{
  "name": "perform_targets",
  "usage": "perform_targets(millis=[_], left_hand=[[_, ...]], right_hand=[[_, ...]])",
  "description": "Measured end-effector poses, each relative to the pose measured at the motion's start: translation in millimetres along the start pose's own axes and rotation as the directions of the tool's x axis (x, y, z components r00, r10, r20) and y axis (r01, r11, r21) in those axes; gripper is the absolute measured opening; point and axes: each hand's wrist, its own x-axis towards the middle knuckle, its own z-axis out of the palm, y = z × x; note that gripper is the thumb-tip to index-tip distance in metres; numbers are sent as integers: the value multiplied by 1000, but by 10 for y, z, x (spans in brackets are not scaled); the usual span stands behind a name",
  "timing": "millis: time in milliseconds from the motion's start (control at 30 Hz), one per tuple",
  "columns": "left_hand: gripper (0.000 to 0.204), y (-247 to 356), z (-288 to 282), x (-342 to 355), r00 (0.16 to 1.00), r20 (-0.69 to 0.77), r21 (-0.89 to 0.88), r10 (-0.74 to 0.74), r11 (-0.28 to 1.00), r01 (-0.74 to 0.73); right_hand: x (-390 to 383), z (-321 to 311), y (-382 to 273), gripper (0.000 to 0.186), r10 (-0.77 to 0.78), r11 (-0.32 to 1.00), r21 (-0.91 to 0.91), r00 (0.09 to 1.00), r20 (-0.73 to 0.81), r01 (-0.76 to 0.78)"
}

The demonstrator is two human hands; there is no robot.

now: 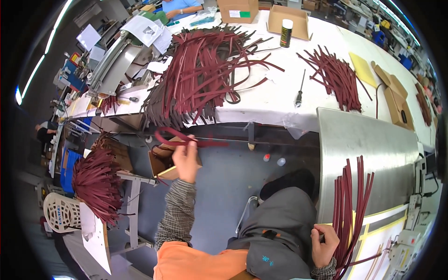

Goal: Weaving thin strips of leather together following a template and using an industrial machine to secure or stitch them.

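My left hand (185, 162) is raised over the floor in front of me, its fingers pinched on a dark red strip (163, 138). The strip, flat and leather-like, bends in a loop, and one end points right, blurred. At lower right, my right hand (323, 242) is closed with fingers curled in, beside a bunch of long dark red strips (344, 200) on the metal tabletop (368, 144). Whatever it may hold is hidden. Ahead, a large tangled pile of dark red and dark brown strips (200, 70) hangs over the edge of the white table (261, 112).
A screwdriver (299, 93), a spray can (286, 33) and another strip heap (336, 77) lie on the white table. A thick bundle of strips (98, 182) hangs at left near a white chair back (60, 212). Below stands an open cardboard box (163, 163).
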Motion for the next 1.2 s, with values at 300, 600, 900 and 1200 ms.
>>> perform_targets(millis=[300,600,900,1200], left_hand=[[31,-1788,-1916,1516,832,-548,355,86,924,139],[31,-2559,-1072,1001,931,-359,522,-67,812,260],[27,-1860,-243,1375,980,-183,363,-79,921,142],[26,-1785,-325,1781,873,-424,560,242,827,43]], right_hand=[[213,60,-61,9,-14,999,-31,997,80,16],[183,84,161,11,100,991,-93,991,85,-92],[384,150,33,20,-19,923,-379,990,143,72],[416,235,176,18,-45,846,-519,985,166,126]])
